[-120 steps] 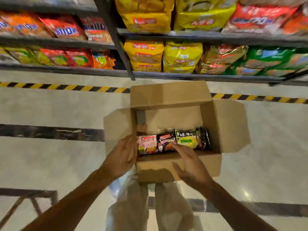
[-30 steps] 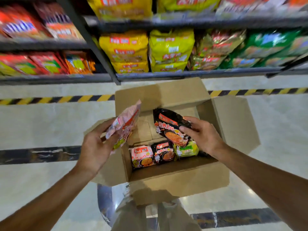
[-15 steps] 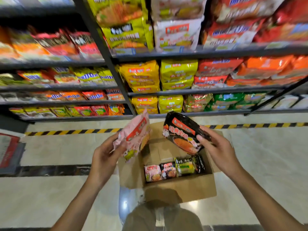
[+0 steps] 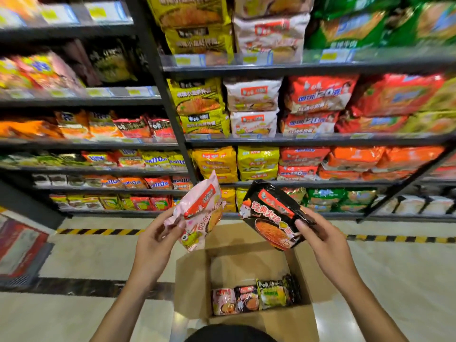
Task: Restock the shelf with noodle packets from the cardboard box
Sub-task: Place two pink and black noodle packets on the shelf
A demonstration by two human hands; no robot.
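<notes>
Two packets out of the cardboard box (image 4: pixel 192 287), neither shelved yet. Left hand (image 4: pixel 154 245) grips a pink noodle packet (image 4: pixel 199 211) by its lower left corner; right hand (image 4: pixel 323 240) pinches a black noodle packet (image 4: pixel 271 218) at its right edge. Both are held up above the open box, in front of the shelf (image 4: pixel 308 141). A row of packets (image 4: pixel 254 296) remains along the box's near wall. Judged early to midway: placement still to do, then more trips.
</notes>
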